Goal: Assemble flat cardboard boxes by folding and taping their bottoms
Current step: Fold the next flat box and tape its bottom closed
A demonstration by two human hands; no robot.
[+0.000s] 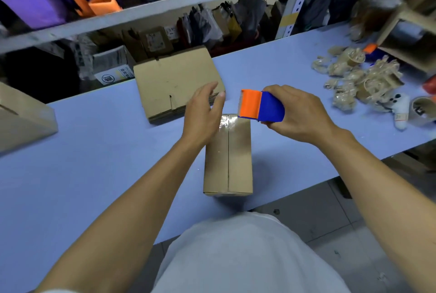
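Note:
A small cardboard box (227, 158) stands on the blue table (94, 162), its folded flaps up with the seam running toward me. Clear tape shines at the box's far end. My right hand (297, 115) grips a blue and orange tape dispenser (260, 106) just over that far end. With its fingers straight, my left hand (203, 110) hovers above the box's far left corner. A stack of flat cardboard boxes (174, 80) lies behind the hands.
A large cardboard box (21, 120) sits at the left edge. Crumpled tape scraps and empty tape cores (358, 80) litter the right of the table, beside a white toy (400, 108). Shelving (141, 11) full of goods runs along the far side.

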